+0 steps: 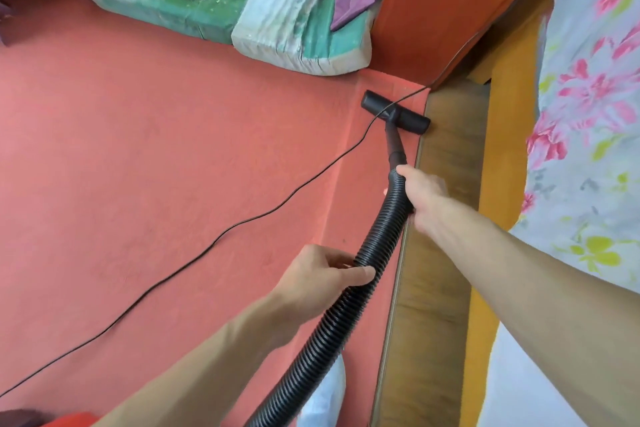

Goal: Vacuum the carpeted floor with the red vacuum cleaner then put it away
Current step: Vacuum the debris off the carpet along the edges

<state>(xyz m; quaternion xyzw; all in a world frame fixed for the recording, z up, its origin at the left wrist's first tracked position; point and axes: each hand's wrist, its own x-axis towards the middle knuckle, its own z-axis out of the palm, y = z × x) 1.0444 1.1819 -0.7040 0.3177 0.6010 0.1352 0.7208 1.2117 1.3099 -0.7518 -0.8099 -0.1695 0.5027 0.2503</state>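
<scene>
Both hands grip the black ribbed plastic vacuum hose (382, 236): the right hand (422, 196) wraps it just below the rigid black wand (394, 146), and the left hand (325, 270) curls round it lower down. The black T-shaped floor nozzle (394, 111) sits on the salmon-red carpet (138, 149), in the corner beside a brown wooden panel (446, 288). The hose looks light and floppy, so steering probably works best from the stiff wand end. A thin black power cord (242, 222) crosses the nozzle and could snag.

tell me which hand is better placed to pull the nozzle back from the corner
Right. The right hand grips the hose just behind the rigid tube, closest to the nozzle, so it likely steers directly. The left hand holds the hose farther back.
</scene>
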